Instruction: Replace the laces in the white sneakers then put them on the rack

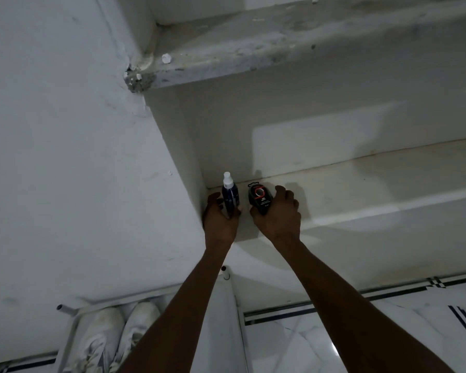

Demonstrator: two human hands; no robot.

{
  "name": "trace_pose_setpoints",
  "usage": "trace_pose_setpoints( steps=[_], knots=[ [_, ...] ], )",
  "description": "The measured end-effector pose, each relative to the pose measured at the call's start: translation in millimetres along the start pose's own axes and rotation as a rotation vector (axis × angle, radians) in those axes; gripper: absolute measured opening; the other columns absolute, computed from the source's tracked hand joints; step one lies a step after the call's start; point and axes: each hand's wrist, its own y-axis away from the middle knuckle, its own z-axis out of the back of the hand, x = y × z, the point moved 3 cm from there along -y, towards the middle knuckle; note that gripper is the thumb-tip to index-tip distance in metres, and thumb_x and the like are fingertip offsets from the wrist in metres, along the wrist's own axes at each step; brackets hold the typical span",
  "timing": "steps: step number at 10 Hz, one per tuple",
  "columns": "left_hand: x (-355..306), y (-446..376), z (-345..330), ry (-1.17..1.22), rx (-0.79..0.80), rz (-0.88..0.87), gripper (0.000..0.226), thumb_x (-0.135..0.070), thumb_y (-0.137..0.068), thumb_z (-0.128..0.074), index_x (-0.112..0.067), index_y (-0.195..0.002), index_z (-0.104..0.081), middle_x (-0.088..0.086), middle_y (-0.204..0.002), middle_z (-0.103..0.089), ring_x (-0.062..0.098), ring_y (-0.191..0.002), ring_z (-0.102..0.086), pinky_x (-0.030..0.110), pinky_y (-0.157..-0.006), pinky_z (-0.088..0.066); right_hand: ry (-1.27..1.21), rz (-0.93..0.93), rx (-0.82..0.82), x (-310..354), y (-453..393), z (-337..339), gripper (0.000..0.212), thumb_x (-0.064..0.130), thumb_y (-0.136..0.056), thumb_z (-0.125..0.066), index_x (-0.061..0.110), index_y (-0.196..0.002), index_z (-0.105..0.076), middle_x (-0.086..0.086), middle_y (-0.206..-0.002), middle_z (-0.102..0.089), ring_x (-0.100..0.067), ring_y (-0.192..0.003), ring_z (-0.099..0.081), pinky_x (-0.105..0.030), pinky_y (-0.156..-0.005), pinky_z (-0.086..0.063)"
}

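Observation:
Two white sneakers [113,337] stand side by side on a white metal rack [65,309] at the bottom left, partly hidden by my left forearm. Both arms reach up to a white wall shelf [334,189]. My left hand [221,219] grips a dark blue spray bottle with a white cap [229,195] standing upright near the shelf's left corner. Just to the right, my right hand [279,214] holds a black rounded shoe-polish container with a red ring [259,198].
A rough concrete ledge [253,57] juts out above the shelf. The white wall [78,157] closes off the left side. White marble floor with black stripes [388,332] lies at the bottom right.

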Motion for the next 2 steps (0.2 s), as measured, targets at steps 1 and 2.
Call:
trace_pose_setpoints(
  steps=[1, 2],
  knots=[
    [-10, 14, 6, -0.014, -0.008, 0.028, 0.068, -0.025, -0.088, -0.078, -0.009, -0.144, -0.043, 0.011, -0.138, -0.059, 0.027, -0.125, -0.058, 0.037, -0.103, -0.048, 0.01, 0.021, -0.005, 5, 9, 15, 0.072, 0.043, -0.08, -0.071, 0.01, -0.137, -0.041, -0.013, -0.13, -0.048, -0.035, -0.121, -0.047, -0.049, -0.092, -0.047],
    [-24, 35, 13, -0.012, -0.021, -0.025, 0.059, -0.025, -0.093, -0.072, -0.007, -0.142, -0.045, 0.012, -0.136, -0.058, 0.028, -0.123, -0.056, 0.036, -0.1, -0.047, 0.01, 0.105, -0.042, 16, 19, 29, 0.071, 0.041, -0.083, -0.069, 0.01, -0.14, -0.041, -0.013, -0.138, -0.047, -0.033, -0.128, -0.044, -0.048, -0.096, -0.044]
  ],
)
